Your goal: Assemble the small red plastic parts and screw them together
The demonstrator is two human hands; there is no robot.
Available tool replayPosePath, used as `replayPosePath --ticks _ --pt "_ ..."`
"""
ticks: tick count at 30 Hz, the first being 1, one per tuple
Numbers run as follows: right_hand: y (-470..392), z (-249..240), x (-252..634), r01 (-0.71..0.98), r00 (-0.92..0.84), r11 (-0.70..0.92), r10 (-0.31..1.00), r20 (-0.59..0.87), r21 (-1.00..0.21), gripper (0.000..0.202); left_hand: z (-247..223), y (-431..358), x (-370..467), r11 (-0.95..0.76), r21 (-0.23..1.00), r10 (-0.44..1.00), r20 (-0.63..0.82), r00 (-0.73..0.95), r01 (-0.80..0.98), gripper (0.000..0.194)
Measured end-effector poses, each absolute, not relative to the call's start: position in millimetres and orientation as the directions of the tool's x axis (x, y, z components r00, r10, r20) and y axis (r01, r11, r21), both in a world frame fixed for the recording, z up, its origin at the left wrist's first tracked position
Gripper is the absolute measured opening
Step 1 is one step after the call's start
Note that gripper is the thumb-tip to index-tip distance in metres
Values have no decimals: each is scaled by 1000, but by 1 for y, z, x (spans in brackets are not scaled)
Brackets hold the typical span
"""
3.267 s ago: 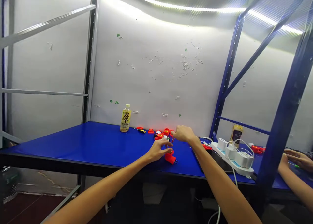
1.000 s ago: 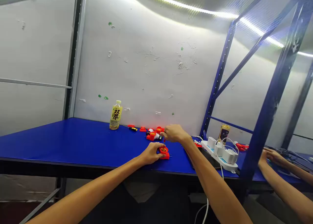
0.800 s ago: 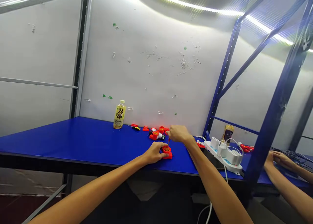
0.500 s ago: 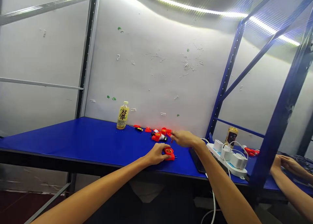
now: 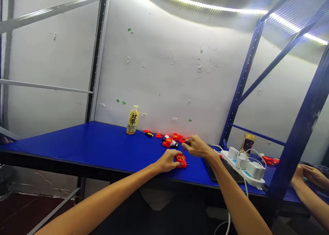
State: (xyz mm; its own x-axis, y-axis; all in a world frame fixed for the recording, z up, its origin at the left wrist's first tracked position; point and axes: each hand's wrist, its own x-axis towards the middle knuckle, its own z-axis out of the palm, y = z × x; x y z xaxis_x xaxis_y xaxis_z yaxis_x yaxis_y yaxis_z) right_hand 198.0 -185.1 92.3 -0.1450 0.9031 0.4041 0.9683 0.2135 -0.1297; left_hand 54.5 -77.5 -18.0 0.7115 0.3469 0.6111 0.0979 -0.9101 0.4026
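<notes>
My left hand (image 5: 169, 160) grips a red lamp socket (image 5: 183, 164) by its left side, near the front of the blue table (image 5: 102, 149). The socket's round opening faces up, and metal prongs stick out to the right. Above it, my right hand (image 5: 195, 146) is closed around a small red-handled screwdriver (image 5: 183, 150). The tool points down into the socket's opening; its tip is too small to make out. Behind my hands lies a group of red socket parts (image 5: 168, 142) with some white and black pieces.
A drink bottle (image 5: 132, 120) and a yellow-black screwdriver (image 5: 148, 134) are toward the wall. To the right are a black phone (image 5: 211, 170), a white power strip (image 5: 244, 168) with chargers and cables, and a blue post (image 5: 300, 125). Another person's hands (image 5: 308, 175) are beyond it.
The view has shifted slightly, so everything sits a little further right. Both hands keep their hold on the socket and the screwdriver, with hardly any movement between them.
</notes>
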Motion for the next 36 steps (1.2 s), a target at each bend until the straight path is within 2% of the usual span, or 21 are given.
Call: replayPosePath --ticks 10,13,17,21,25,28,31,34,36 --pt "-215 78 182 948 14 136 884 467 -286 46 -16 -94 54 -928 239 371 624 687 285 30" --pt "-228 70 174 950 43 101 893 448 -294 46 -19 -99 55 -929 137 346 645 681 343 26" --pt "-243 53 168 970 75 46 878 473 -240 45 -20 -104 52 -927 -12 281 642 714 375 18" --pt "-252 32 171 987 98 -15 848 521 -161 45 -18 -106 48 -920 -66 247 667 703 386 24" --pt "-255 19 169 990 139 -122 852 504 -67 44 -19 -104 46 -917 -126 180 717 674 379 29" --pt "-257 15 163 982 188 -177 865 465 -69 42 -21 -101 46 -924 -152 128 741 659 350 31" --pt "-256 14 163 947 300 -208 845 443 -246 46 -23 -98 47 -926 -168 91 768 634 337 35" --pt "-253 12 167 830 392 -126 824 409 -543 50 -25 -96 47 -931 -190 53 773 632 311 37" --pt "-251 11 170 649 463 -70 827 320 -757 52 -25 -97 47 -933 -201 33 777 629 297 37"
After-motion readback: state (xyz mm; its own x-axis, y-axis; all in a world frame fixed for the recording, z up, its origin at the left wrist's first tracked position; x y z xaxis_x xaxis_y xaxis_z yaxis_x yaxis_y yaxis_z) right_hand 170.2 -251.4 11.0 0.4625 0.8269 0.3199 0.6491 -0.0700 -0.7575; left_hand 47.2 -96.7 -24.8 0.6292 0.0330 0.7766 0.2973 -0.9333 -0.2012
